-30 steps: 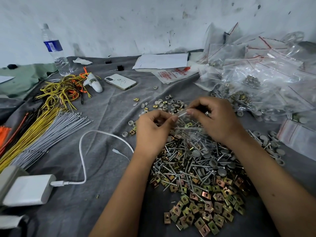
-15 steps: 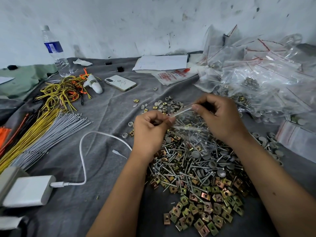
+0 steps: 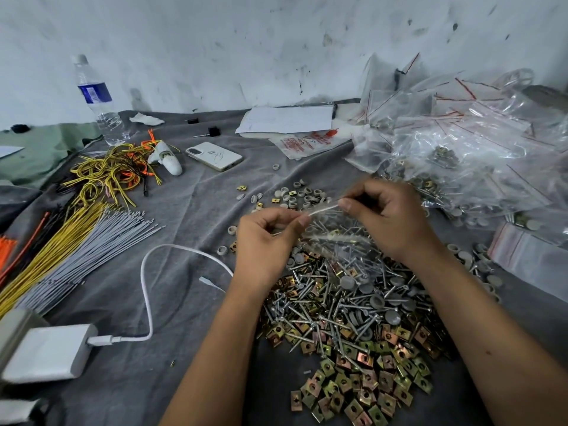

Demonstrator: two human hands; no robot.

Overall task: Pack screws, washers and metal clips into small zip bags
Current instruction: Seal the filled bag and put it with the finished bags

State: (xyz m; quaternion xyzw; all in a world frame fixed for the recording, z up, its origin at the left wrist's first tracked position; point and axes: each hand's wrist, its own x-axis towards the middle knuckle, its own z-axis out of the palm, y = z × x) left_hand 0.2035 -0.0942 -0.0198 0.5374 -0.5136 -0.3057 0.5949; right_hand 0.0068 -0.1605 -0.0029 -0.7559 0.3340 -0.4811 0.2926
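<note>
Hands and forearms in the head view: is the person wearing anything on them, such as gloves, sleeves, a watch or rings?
Nothing visible. The left hand and right hand are bare, with no gloves. Both forearms are uncovered up to the frame's bottom edge: no sleeves, watch or wristband. No rings show on the visible fingers. Fingernails are short and unpainted.

Both the left hand (image 3: 264, 241) and right hand (image 3: 387, 219) pinch the top edge of a small zip bag (image 3: 332, 229) between them, above the screws (image 3: 335, 302) and metal clips (image 3: 362, 385) heaped below.

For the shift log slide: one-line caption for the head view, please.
Left hand and right hand pinch the top edge of a small zip bag above the heap of screws.
</note>
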